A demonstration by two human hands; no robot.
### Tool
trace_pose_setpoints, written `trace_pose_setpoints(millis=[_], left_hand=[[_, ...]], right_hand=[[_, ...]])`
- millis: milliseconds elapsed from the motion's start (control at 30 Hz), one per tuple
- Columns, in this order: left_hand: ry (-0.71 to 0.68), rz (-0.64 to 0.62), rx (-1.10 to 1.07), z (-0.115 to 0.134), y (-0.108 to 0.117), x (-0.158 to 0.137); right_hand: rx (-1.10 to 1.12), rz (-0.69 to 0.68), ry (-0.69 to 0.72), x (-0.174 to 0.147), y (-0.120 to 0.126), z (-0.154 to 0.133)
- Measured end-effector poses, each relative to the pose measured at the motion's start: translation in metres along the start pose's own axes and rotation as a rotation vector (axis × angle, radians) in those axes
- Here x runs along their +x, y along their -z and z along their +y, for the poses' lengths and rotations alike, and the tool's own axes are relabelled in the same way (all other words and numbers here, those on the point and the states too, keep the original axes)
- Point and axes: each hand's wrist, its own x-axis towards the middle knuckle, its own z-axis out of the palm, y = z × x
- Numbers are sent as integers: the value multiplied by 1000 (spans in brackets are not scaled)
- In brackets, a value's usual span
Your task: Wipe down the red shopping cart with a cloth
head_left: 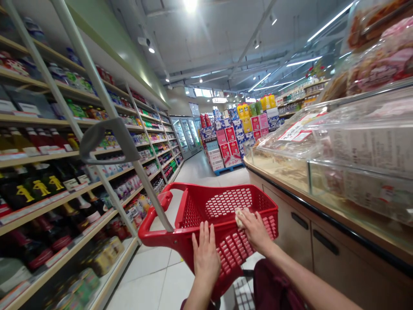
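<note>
A red plastic shopping basket cart (196, 236) stands right before me, with a long grey pull handle (109, 141) rising to the upper left. My left hand (206, 252) lies against its near side, fingers stretched out and holding nothing. Near the right end of the same rim, my right hand (254, 228) presses a crumpled pale cloth (239, 218) on the red plastic. Part of the cloth is hidden under the fingers. The perforated inside of the basket shows beyond both hands.
Shelves of bottles and cans (61, 189) run along the left. On the right stands a wooden counter (290, 206) with clear plastic packages of food on top. Stacked boxes (226, 148) on a blue pallet (229, 169) and glass-door coolers (185, 133) stand farther down the tiled aisle (151, 275).
</note>
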Motion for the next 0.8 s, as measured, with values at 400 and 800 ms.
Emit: trace_pose_setpoints(millis=[400, 800], left_hand=[[-4, 24, 23, -1, -3, 1], [9, 0, -1, 0, -1, 3]], right_hand=[[-18, 61, -31, -6, -1, 23], [-15, 113, -13, -8, -11, 16]])
